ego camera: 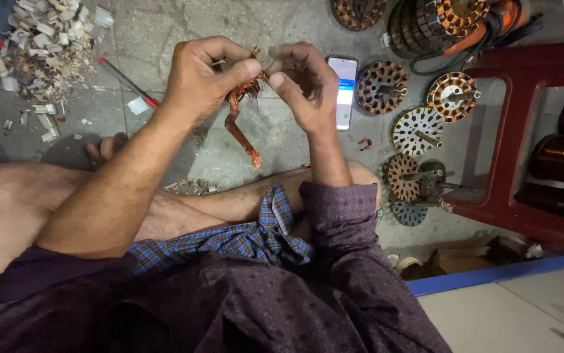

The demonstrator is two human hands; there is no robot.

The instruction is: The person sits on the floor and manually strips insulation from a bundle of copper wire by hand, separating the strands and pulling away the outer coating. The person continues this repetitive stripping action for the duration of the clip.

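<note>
Grey concrete floor (pixel 275 140) carries motor stators (pixel 381 87) and a phone (pixel 345 91). Above it, the left hand (pixel 205 78) and right hand (pixel 308 82) pinch a copper wire bundle (pixel 237 121) between fingers pressed together, its tail hanging down. It looks like untangling, which calls for a steady pull.

A bundle of copper wire (pixel 241 111), reddish-brown and glossy, is held up in the air above the grey concrete floor (pixel 275 137), clear of it. Its upper end is a frayed, tangled knot pinched between the thumb and forefinger of the left hand (pixel 200 78) and the fingertips of the right hand (pixel 305 82). From there a tight twisted strand hangs down, bends partway, and ends in a small ragged tuft pointing toward the person's legs.
</note>
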